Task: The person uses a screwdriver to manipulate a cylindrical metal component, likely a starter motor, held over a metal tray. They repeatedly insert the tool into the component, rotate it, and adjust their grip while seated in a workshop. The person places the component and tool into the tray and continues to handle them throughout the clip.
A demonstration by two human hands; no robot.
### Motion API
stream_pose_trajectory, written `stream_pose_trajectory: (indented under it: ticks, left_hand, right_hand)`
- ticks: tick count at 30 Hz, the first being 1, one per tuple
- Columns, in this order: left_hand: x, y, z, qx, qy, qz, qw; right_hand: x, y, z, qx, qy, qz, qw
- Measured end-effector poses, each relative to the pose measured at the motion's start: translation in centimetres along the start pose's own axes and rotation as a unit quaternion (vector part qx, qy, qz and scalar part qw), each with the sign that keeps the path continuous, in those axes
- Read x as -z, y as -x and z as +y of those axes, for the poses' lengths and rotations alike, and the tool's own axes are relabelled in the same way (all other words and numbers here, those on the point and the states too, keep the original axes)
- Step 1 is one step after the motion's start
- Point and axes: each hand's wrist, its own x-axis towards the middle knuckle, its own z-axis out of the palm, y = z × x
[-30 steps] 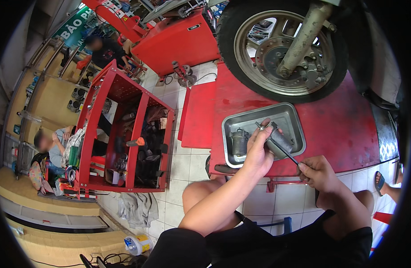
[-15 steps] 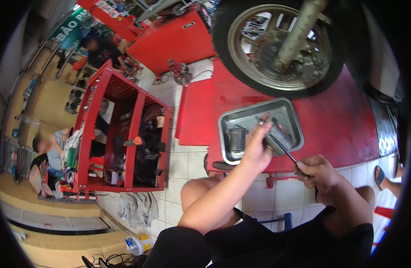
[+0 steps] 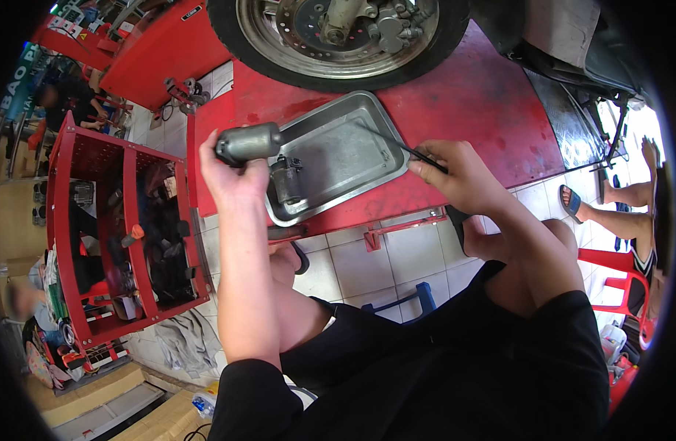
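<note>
Raised over the left end of a metal tray (image 3: pixel 338 192), my left hand (image 3: pixel 233 182) is closed around a grey cylindrical starter motor (image 3: pixel 251 142). Its rounded end with a short stub points right. Below it, a second, darker motor (image 3: pixel 286 181) lies in the tray's left part. My right hand (image 3: pixel 459 167), at the tray's right edge, grips a screwdriver (image 3: pixel 388 138). The long thin shaft reaches left over the tray, apart from both motors; most of the handle is hidden in my fingers.
The tray rests on a red platform (image 3: pixel 485 110) below a motorcycle wheel (image 3: pixel 330 70). To the left stands a red tool cart (image 3: pixel 128 220). A blue stool (image 3: pixel 424 298) is near my legs, a red chair (image 3: pixel 621 283) at right. Other people are in the background.
My left hand has lifted the motor out of the tray and to the left, away from the screwdriver. The screwdriver now lies flatter over the tray. The view has shifted right.
</note>
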Motion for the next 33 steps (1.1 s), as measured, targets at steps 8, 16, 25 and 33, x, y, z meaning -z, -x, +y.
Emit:
stream_pose_trajectory:
  ticks: [8, 16, 25, 33]
  left_hand:
    - [0.2, -1.2, 4.1, -0.048, 0.022, 0.010, 0.999]
    - [1.0, -0.7, 3.7, -0.046, 0.073, -0.082, 0.993]
    - [0.6, -0.3, 3.6, -0.005, 0.143, -0.050, 0.988]
    - [0.2, -0.1, 1.9, -0.046, 0.207, -0.082, 0.974]
  right_hand:
    - [-1.3, -1.4, 2.8, -0.006, 0.308, -0.042, 0.950]
    - [-6.0, -6.0, 6.1, 0.013, 0.437, 0.023, 0.899]
    - [-9.0, -10.1, 4.2, -0.070, 0.510, -0.032, 0.857]
    - [-6.2, -9.2, 6.6, 0.038, 0.332, 0.028, 0.942]
